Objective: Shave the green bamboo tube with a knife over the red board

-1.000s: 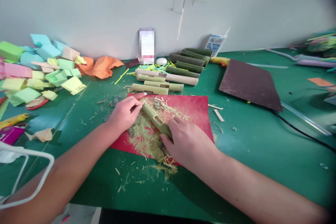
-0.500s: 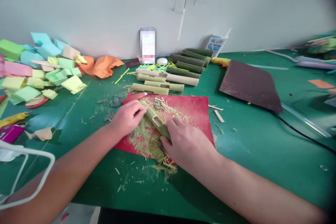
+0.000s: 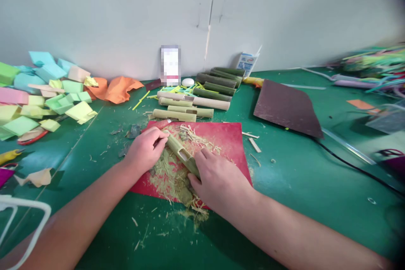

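A pale green bamboo tube (image 3: pixel 177 146) with a rectangular notch cut in its side lies slantwise over a red sheet (image 3: pixel 224 135). My right hand (image 3: pixel 217 173) is closed around its near end. At the far end, the closed fingers of my left hand (image 3: pixel 147 145) pinch the tube's tip; whether anything else sits between them is hidden. Bamboo shavings and dust (image 3: pixel 167 173) cover much of the red sheet beneath. A red-handled knife (image 3: pixel 163 124) rests along the sheet's back edge, just beyond my left hand.
Behind the sheet lie several notched bamboo tubes (image 3: pixel 174 115) and dark green bamboo pieces (image 3: pixel 215 80). A phone (image 3: pixel 171 65) leans on the wall. Folded coloured papers (image 3: pixel 47 93) fill the left; a dark brown sheet (image 3: pixel 286 107) and a black cable (image 3: pixel 357 171) lie to the right.
The view has swung a little to the right and up, so everything appears shifted left and lower. Both hands keep about the same hold on the bamboo tube.
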